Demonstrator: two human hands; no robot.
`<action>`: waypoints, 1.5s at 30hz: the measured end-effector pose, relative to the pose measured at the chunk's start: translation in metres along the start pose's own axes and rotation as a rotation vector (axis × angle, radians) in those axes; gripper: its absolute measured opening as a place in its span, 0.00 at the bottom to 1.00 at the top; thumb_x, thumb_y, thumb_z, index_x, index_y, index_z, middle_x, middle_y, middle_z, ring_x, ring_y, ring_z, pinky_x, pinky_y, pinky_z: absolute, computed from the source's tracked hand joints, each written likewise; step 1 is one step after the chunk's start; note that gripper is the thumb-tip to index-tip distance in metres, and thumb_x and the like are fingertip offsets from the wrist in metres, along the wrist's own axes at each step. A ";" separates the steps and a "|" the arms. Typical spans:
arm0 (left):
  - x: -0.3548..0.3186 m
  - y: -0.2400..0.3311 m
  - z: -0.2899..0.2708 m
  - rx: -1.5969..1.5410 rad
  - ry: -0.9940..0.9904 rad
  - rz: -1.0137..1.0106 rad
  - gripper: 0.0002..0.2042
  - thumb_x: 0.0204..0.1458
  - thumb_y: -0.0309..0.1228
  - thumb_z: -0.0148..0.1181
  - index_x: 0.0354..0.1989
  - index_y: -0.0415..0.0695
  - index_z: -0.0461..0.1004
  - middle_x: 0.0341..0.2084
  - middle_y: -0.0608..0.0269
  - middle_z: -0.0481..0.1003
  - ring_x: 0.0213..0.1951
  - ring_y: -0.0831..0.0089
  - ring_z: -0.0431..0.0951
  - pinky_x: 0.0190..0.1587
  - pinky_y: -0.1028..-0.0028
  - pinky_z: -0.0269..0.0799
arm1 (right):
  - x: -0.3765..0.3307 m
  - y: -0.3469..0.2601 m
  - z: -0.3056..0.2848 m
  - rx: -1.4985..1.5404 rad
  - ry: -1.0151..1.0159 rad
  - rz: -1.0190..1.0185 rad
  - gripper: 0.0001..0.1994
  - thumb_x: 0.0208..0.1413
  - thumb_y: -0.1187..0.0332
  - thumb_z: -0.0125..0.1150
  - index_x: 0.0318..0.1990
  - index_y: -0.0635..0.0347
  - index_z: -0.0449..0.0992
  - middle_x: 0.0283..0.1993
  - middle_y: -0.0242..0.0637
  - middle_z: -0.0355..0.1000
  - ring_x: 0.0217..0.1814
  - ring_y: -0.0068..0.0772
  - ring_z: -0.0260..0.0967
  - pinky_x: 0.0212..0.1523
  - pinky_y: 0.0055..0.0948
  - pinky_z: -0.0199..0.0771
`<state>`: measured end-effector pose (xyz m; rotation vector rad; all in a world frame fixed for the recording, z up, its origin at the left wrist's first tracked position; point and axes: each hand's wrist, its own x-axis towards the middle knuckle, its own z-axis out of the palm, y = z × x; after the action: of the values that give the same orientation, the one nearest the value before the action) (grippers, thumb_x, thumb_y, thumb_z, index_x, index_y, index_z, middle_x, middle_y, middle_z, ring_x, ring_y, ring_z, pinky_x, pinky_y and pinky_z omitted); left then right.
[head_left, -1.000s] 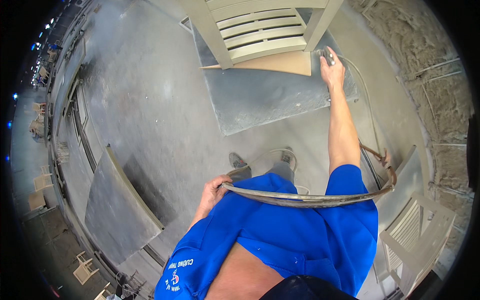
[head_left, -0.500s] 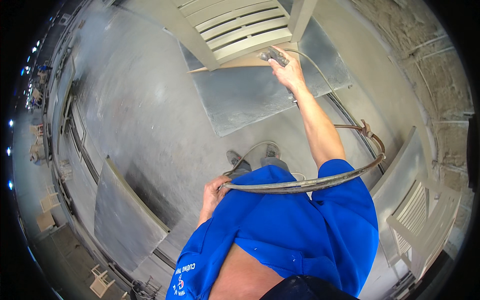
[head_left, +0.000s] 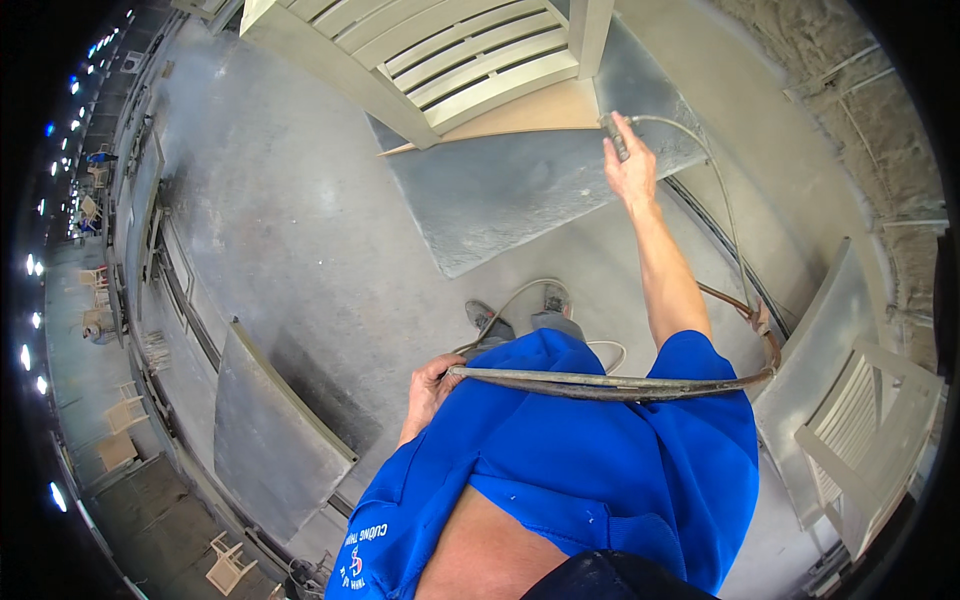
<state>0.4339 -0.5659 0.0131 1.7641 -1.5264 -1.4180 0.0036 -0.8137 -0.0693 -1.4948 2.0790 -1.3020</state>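
My right hand (head_left: 634,178), with the arm stretched forward, is closed around a grey spray gun (head_left: 614,137). A thin hose (head_left: 708,160) curves off the gun to the right. The gun is just right of a beige slatted chair (head_left: 470,62), apart from it, near the end of a thin brown board (head_left: 535,110) under the chair. At my waist, my left hand (head_left: 432,386) grips a bundle of hoses (head_left: 600,384), which crosses in front of my body to the right. A grey panel (head_left: 500,205) lies beneath the board.
Another grey panel (head_left: 275,430) leans at the left. To the right are a further panel (head_left: 815,330) and a slatted chair part (head_left: 875,440). A loop of hose (head_left: 515,296) hangs by my shoes (head_left: 488,318). Several small chairs stand far left, including one chair (head_left: 230,565).
My right hand has moved right with the spray gun, from in front of the chair to beside it, and the gun has turned. My left hand keeps hold of the hoses.
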 end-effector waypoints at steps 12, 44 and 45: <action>-0.004 0.001 -0.014 -0.065 -0.011 -0.129 0.08 0.52 0.23 0.74 0.39 0.41 0.83 0.29 0.57 0.83 0.32 0.76 0.79 0.36 0.70 0.76 | -0.090 -0.005 0.073 0.329 -0.448 -0.003 0.27 0.61 0.67 0.66 0.67 0.32 0.72 0.58 0.42 0.79 0.56 0.45 0.78 0.59 0.37 0.78; 0.063 -0.169 -0.210 -0.158 -0.161 0.088 0.10 0.52 0.19 0.71 0.43 0.40 0.83 0.39 0.56 0.84 0.42 0.73 0.82 0.47 0.72 0.78 | -0.050 -0.119 0.129 -0.755 -0.340 -0.139 0.40 0.53 0.77 0.60 0.72 0.28 0.59 0.50 0.44 0.71 0.52 0.50 0.75 0.45 0.45 0.82; 0.065 -0.178 -0.218 -0.164 -0.189 0.041 0.11 0.53 0.17 0.68 0.45 0.40 0.83 0.40 0.56 0.84 0.41 0.74 0.83 0.47 0.73 0.78 | -0.044 -0.130 0.126 -0.801 -0.331 -0.130 0.41 0.53 0.76 0.62 0.73 0.28 0.58 0.49 0.44 0.70 0.53 0.50 0.75 0.45 0.45 0.83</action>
<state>0.7016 -0.6331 -0.0719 1.5303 -1.4811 -1.6785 0.1855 -0.8479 -0.0502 -1.9881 2.4054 -0.1703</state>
